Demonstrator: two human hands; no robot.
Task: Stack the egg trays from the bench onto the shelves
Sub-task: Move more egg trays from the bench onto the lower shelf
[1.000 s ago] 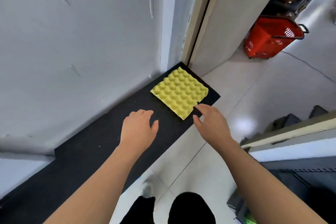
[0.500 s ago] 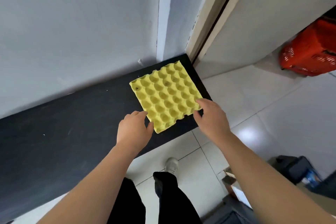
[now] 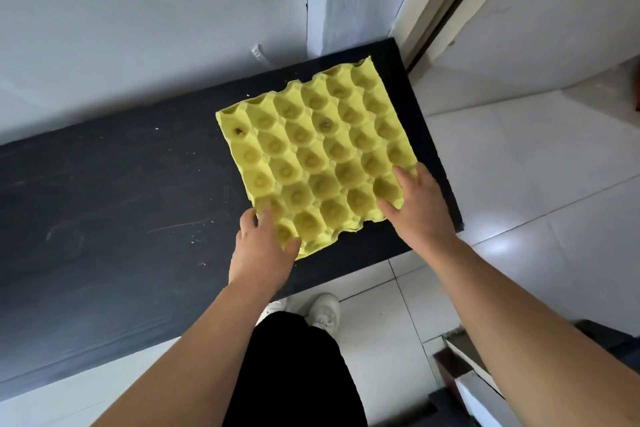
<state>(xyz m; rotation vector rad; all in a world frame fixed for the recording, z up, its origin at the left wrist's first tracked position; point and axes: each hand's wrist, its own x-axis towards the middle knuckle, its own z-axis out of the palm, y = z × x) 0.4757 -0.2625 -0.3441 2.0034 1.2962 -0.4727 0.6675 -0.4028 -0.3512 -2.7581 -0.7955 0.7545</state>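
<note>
**Two Hands on the Tray**

The tray lies flat at the right end of the bench, by the wall. The left hand curls round its near corner, thumb on top. The right hand rests straight-fingered on the other (likely steadying it for a level lift).

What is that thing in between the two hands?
The near edge of the yellow egg tray, lying on the black bench. The left hand and the right hand both touch it. The head view shows this.
</note>
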